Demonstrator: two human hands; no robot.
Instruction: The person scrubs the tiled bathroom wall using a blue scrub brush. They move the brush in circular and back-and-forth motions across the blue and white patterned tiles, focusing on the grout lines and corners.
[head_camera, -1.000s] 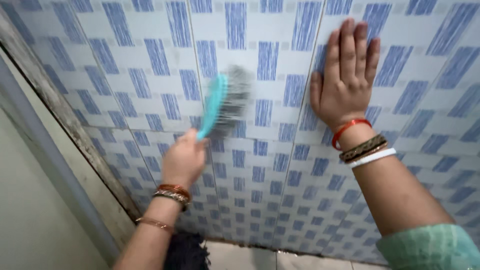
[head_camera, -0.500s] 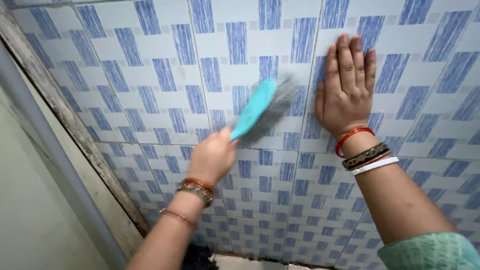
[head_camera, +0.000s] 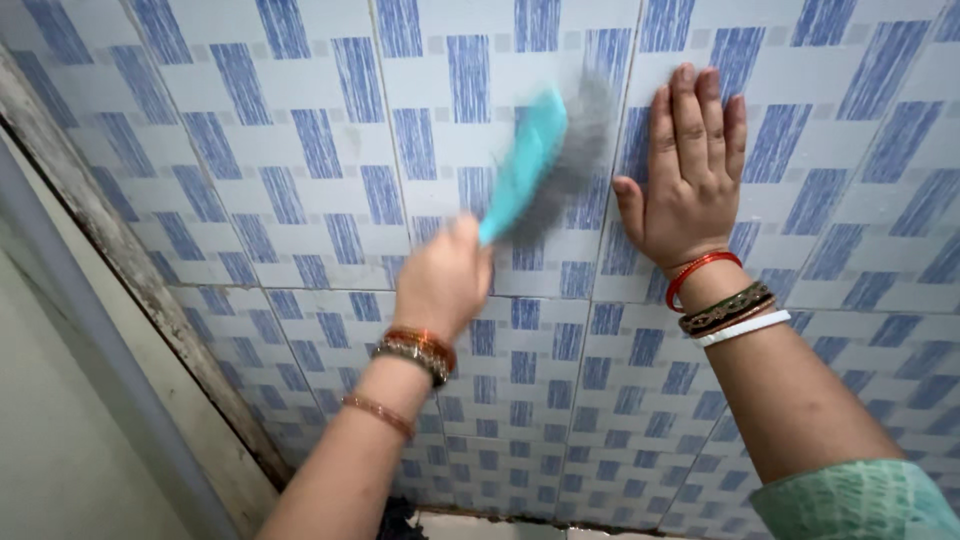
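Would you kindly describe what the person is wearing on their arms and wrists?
The left hand is bare, with orange and dark patterned bangles at the wrist and one thin coppery bangle further up the forearm. The right hand has a thin red bangle, a dark patterned band and a white bangle. A pale green patterned sleeve covers the right upper forearm.

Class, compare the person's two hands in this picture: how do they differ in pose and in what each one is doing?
The left hand is closed in a fist around the handle of the turquoise brush; the right hand holds nothing. The right hand lies flat and open, fingers straight, pressed on the tiled wall; the left hand is off the wall, with the brush bristles against the tiles. The left hand is blurred, the right sharp. Both wrists wear bangles.
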